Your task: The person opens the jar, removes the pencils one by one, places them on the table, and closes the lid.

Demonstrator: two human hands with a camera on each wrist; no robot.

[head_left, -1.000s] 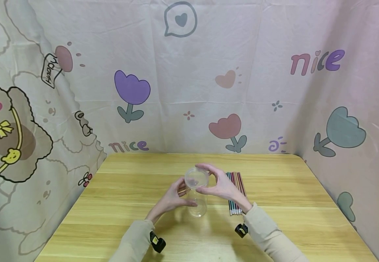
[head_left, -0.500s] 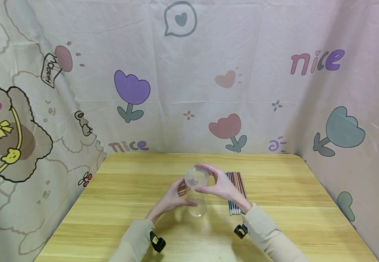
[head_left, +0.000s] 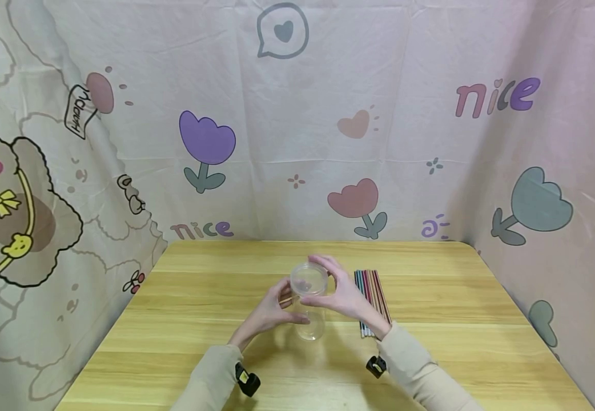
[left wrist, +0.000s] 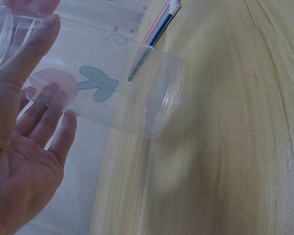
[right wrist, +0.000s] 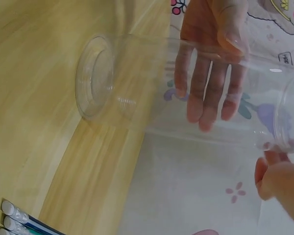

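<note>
A clear plastic jar [head_left: 315, 329] stands upright near the middle of the table, with its clear round lid [head_left: 309, 278] on top. My left hand [head_left: 268, 312] holds the jar's body from the left, thumb across the near side and fingers behind. In the right wrist view those fingers show through the wall of the jar [right wrist: 142, 115]. My right hand [head_left: 346, 294] grips the lid from the right, its thumb on the near rim and its fingers on the far rim. Nothing shows inside the jar, whose base [left wrist: 164, 100] appears in the left wrist view.
Several coloured pencils [head_left: 371, 291] lie side by side to the right of the jar, partly under my right forearm. White pencil ends [right wrist: 9, 208] show in the right wrist view. The wooden table [head_left: 215, 285] backs onto a printed curtain [head_left: 287, 114].
My right hand has turned slightly around the lid. Its thumb has shifted left along the near rim, and the wrist sits a bit lower and further left. The left hand and jar stay put.
</note>
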